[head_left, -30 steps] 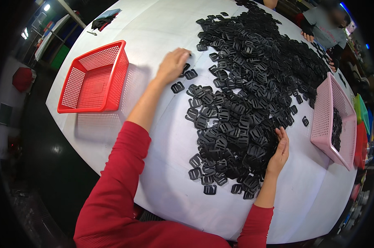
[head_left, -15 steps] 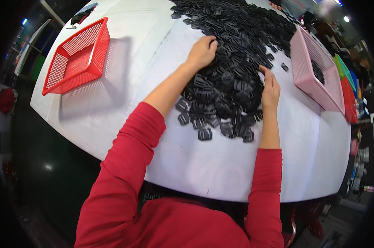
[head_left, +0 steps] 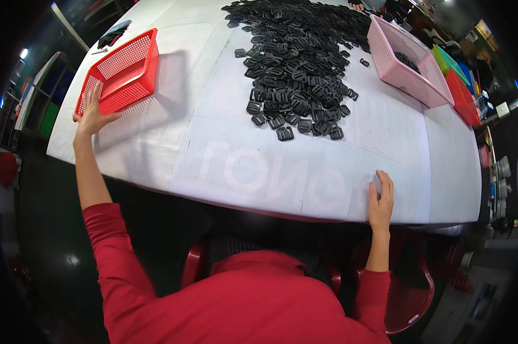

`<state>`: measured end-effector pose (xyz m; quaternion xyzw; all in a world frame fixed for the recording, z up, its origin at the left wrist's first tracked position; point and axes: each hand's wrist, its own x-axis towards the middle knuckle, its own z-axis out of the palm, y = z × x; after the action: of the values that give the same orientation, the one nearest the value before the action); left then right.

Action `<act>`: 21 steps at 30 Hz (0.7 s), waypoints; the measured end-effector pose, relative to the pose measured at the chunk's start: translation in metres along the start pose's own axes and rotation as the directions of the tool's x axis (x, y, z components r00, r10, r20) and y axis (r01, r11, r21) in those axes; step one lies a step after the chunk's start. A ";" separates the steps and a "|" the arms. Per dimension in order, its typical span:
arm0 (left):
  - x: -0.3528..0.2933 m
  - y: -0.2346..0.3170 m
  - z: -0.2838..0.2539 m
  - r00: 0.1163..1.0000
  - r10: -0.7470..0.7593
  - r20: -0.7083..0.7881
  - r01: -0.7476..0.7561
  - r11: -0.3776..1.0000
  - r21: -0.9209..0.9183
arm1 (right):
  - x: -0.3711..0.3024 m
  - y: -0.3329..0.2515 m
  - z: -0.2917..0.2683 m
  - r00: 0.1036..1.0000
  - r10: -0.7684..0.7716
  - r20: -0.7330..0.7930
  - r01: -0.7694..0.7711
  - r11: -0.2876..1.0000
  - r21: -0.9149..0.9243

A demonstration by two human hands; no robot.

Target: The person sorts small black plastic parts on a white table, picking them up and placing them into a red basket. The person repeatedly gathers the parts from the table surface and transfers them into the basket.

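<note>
My left hand (head_left: 91,117) is at the near left corner of a red perforated plastic basket (head_left: 137,94), fingers spread and thumb pointing right. I cannot tell whether the fingertips touch its rim. No parts show inside the basket. My right hand (head_left: 381,202) is by the table's near edge at the right, fingers loosely stretched and holding nothing. Between and beyond the hands lies a large heap of black plastic strap buckles (head_left: 296,71), spreading toward the far side of the table.
The white-covered table (head_left: 224,120) has a curved-looking near edge. A pink basket (head_left: 388,66) holding some black pieces stands at the right. Behind it are a green tray (head_left: 444,62) and a red tray (head_left: 464,97). A dark red chair (head_left: 411,298) stands at lower right.
Both hands have left the buckle heap. My left hand swung left to the red basket; my right hand drew back toward the near table edge. The whole view has shifted.
</note>
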<state>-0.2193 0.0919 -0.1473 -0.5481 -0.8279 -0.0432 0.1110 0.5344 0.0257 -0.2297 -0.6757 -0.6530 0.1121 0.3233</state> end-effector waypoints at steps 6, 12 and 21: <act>0.025 -0.017 0.041 0.999 0.048 -0.016 -0.048 0.999 0.000 | -0.012 -0.039 0.004 0.997 -0.071 0.025 0.069 0.995 0.078; 0.045 -0.043 0.099 0.939 0.058 -0.339 -0.073 0.997 -0.032 | 0.072 -0.088 0.043 0.936 -0.351 -0.039 0.353 0.933 0.071; 0.028 -0.024 0.065 0.957 0.070 -0.281 -0.115 0.982 -0.150 | 0.166 -0.113 0.114 0.769 -0.639 -0.007 0.619 0.748 -0.241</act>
<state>-0.2611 0.1201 -0.2032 -0.5824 -0.7715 -0.1818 0.1806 0.3976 0.2099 -0.2060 -0.4526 -0.8355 -0.1082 0.2922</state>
